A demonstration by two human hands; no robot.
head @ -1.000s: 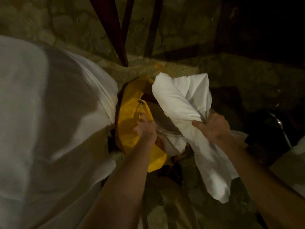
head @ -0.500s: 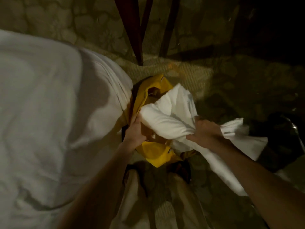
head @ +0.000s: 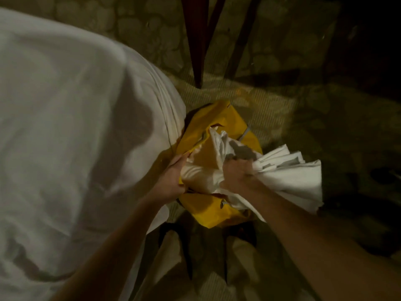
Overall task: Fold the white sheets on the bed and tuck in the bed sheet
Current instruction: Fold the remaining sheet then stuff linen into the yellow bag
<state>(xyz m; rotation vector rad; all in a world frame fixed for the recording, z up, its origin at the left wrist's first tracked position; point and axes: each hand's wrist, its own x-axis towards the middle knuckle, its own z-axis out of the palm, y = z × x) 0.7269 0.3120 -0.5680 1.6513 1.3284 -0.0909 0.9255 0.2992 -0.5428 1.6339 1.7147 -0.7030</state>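
Observation:
A bed covered in a white bed sheet [head: 65,137] fills the left side, its corner rounded near the centre. On the floor beside that corner sits a yellow bag [head: 208,127] with its mouth open. A bunched white sheet [head: 288,177] lies half inside the bag, its loose folds fanning out to the right. My right hand [head: 237,178] grips the bunch at its middle, over the bag's mouth. My left hand [head: 173,178] holds the bag's near-left rim, fingers curled round the edge.
Dark red wooden legs [head: 195,40] of some furniture stand at the top centre on a woven mat [head: 249,101] over stone-patterned flooring [head: 152,29]. The right side is dark shadow. My pale trouser legs [head: 171,257] and dark shoes are below the bag.
The white sheet has dropped from above the bag into its mouth. My right hand moved down and left with it. My left hand stays on the bag's rim.

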